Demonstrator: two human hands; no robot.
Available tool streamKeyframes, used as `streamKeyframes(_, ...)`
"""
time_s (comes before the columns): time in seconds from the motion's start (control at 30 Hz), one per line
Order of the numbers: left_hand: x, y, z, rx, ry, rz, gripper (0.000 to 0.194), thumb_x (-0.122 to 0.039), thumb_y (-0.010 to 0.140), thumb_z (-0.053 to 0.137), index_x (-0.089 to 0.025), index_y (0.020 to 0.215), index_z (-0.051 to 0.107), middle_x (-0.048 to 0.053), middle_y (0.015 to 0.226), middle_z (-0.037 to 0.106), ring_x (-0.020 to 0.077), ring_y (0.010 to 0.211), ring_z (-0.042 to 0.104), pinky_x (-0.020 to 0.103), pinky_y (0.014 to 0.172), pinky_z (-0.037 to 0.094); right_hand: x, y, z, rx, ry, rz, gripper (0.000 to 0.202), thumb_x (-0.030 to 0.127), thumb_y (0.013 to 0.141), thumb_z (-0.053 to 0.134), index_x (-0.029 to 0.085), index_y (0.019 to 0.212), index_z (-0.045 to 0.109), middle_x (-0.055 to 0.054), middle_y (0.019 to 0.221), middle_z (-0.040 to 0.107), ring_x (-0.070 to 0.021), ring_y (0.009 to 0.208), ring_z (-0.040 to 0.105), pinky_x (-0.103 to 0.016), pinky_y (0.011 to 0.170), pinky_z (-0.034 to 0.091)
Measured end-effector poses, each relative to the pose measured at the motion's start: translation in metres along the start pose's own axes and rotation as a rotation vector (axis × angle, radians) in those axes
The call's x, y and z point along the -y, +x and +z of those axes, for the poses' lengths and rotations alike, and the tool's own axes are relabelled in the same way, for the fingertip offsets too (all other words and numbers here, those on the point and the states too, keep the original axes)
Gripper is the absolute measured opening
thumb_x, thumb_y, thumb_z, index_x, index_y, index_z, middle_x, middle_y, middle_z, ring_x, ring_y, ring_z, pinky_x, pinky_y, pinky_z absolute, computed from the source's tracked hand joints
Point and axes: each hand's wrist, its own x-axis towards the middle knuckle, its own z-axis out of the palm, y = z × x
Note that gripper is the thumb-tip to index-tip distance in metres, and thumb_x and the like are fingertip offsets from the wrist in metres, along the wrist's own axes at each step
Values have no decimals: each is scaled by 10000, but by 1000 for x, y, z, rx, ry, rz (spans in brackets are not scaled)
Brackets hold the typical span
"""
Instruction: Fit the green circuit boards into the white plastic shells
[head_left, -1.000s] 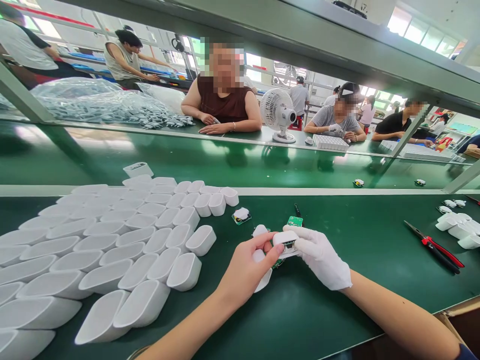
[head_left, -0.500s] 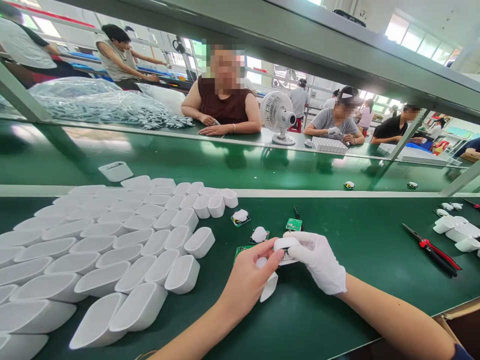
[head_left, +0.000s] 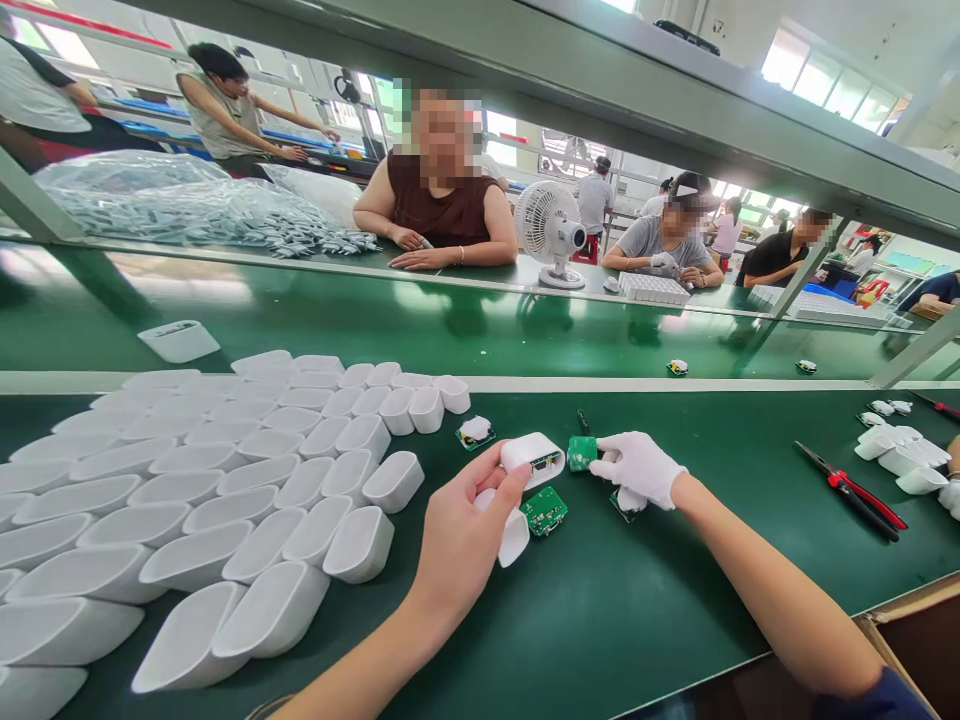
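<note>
My bare left hand point(head_left: 461, 525) grips a white plastic housing point(head_left: 529, 452), its open end facing right and electronic parts visible inside. Below the fingers, a white curved piece point(head_left: 514, 538) shows partly; whether the hand holds it too, I cannot tell. My right hand point(head_left: 641, 468), in a white glove, has its fingers closed at the edge of a green circuit board point(head_left: 582, 454), just right of the housing. Behind that board a thin black tool point(head_left: 582, 422) sticks out. Another green board point(head_left: 544, 512) lies below the housing. A white-topped board point(head_left: 626, 504) is partly hidden under the glove.
Rows of white empty housings point(head_left: 247, 480) cover the left of the green bench. Red-handled pliers point(head_left: 855, 492) lie right, near more white parts point(head_left: 904, 450). Another board point(head_left: 475, 432) sits behind my left hand. Beyond are a raised belt point(head_left: 360, 335), a fan point(head_left: 551, 232) and co-workers.
My hands have come apart. The left has drawn the housing left and up; the right has let go of it and reached the green board. Parts on the far belt have shifted left.
</note>
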Motion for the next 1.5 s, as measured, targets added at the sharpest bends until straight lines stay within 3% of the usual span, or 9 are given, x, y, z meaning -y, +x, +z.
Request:
streamKeyframes(0.3, 2, 5, 4, -59, -36, -3, 448, -557, 653, 648, -142, 823, 657, -19, 577, 536, 110, 466, 419, 221, 408, 297, 10, 10, 10, -157, -63, -21, 319, 317, 781, 581, 233, 1086, 624, -47, 1051, 613, -169, 873, 587, -286, 798, 432)
streamKeyframes(0.47, 3, 5, 2, -36, -38, -14, 416, -574, 683, 621, -162, 706, 568, -49, 544, 463, 85, 472, 356, 198, 417, 275, 15, 19, 0, -77, -47, 50, 81, 129, 693, 592, 158, 634, 641, -51, 667, 620, -201, 699, 617, -294, 653, 450)
streamKeyframes(0.57, 4, 5, 1, -25, -57, -18, 414, -563, 700, 612, -168, 819, 578, -63, 551, 443, 80, 471, 333, 192, 418, 266, 11, 6, -14, -55, 54, 95, 128, 82, 704, 509, 144, 654, 610, -26, 584, 595, -151, 566, 603, -260, 570, 466)
streamKeyframes(0.67, 4, 4, 1, -18, -66, -19, 443, -544, 712, 607, -162, 936, 591, -65, 562, 437, 80, 472, 323, 193, 421, 260, 13, -13, -27, -83, 319, 58, 165, 106, 697, 475, 144, 814, 585, 0, 621, 608, -109, 525, 591, -226, 529, 488)
streamKeyframes(0.83, 3, 4, 4, -10, -86, -44, 476, -538, 705, 612, -143, 971, 603, -56, 562, 441, 85, 482, 326, 198, 425, 261, 25, -32, -31, -94, 896, -140, 70, 189, 626, 509, 180, 695, 500, 42, 477, 555, -111, 432, 531, -256, 486, 482)
streamKeyframes(1.07, 5, 6, 0, -33, -85, -57, 438, -532, 726, 602, -151, 942, 588, -58, 564, 431, 82, 483, 313, 197, 426, 261, 16, -27, -5, -377, 212, -221, 253, 125, 720, 444, 182, 894, 619, -46, 913, 608, -120, 615, 557, -273, 587, 491)
streamKeyframes(1.2, 3, 5, 0, -26, -77, -53, 393, -536, 728, 597, -159, 836, 570, -57, 557, 433, 76, 474, 313, 190, 420, 256, 6, 0, -2, -169, -311, -474, 642, -23, 715, 401, 322, 1242, 525, -10, 1401, 411, -161, 876, 583, -281, 706, 481)
streamKeyframes(1.33, 2, 5, 2, -19, -77, -52, 391, -543, 711, 610, -161, 716, 525, -54, 553, 441, 68, 465, 320, 182, 415, 258, -4, 29, -1, 53, -331, -641, 550, -63, 706, 430, 320, 1031, 655, 21, 1202, 597, -186, 988, 553, -306, 790, 465)
streamKeyframes(1.5, 1, 5, 2, -26, -122, -44, 379, -519, 712, 617, -153, 791, 562, -57, 549, 428, 70, 466, 309, 180, 411, 251, -6, 18, -2, -222, 17, -567, 202, 72, 802, 498, 177, 885, 649, -70, 957, 632, -182, 904, 595, -350, 814, 490)
